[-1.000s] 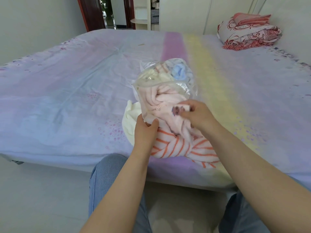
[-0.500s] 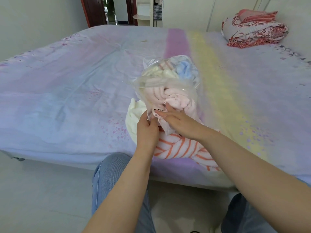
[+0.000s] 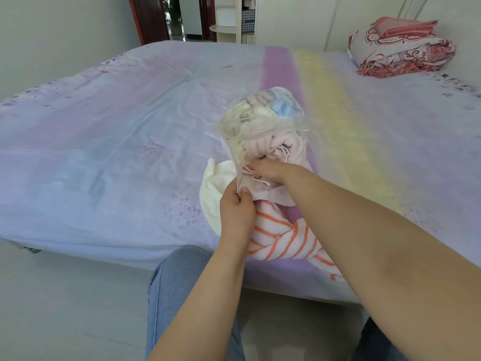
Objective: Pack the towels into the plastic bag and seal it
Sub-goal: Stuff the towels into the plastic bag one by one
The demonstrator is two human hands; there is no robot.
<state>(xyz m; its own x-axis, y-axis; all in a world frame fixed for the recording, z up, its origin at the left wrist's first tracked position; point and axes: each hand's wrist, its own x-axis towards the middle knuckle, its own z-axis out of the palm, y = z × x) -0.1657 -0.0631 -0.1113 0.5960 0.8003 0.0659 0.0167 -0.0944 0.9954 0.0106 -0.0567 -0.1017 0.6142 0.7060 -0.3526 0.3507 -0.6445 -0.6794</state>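
Observation:
A clear plastic bag (image 3: 260,118) stands on the bed near its front edge, stuffed with pale yellow, blue and pink towels. My left hand (image 3: 235,207) pinches the bag's open near edge. My right hand (image 3: 265,169) reaches into the mouth, fingers pressed into a pink towel (image 3: 270,190) whose tail hangs out of the opening. An orange-striped towel (image 3: 283,241) lies on the bed under my hands. A cream towel (image 3: 214,188) lies just left of the bag.
The bed (image 3: 117,142) has a pastel sheet, and its front edge runs just below the striped towel. A folded red-patterned quilt (image 3: 400,48) sits at the far right corner. My knees in jeans (image 3: 179,287) are below the bed edge.
My right hand has moved from gripping the pink towel outside the bag to pushing it deep into the opening. My left hand stays on the bag's edge.

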